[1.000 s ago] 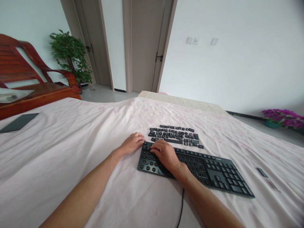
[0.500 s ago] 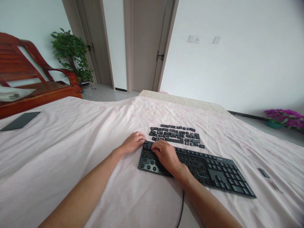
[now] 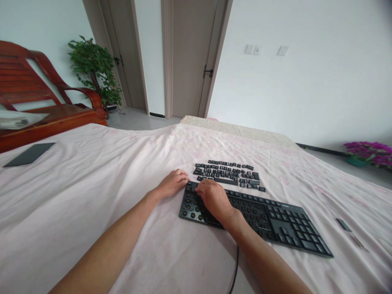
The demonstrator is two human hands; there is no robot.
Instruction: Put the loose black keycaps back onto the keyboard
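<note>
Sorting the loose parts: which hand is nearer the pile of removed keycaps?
Right. The right hand lies on the keyboard just below the keycaps; the left hand sits farther left.

I see a flat black plastic keyboard (image 3: 269,218) and a cluster of loose black keycaps (image 3: 228,174) on a pale pink bedsheet (image 3: 92,196) with a faint pink floral print. I also make out a reddish-brown wooden chair (image 3: 45,110), a green leafy plant (image 3: 93,69), purple flowers (image 3: 369,149) and grey-beige doors (image 3: 190,57).
</note>
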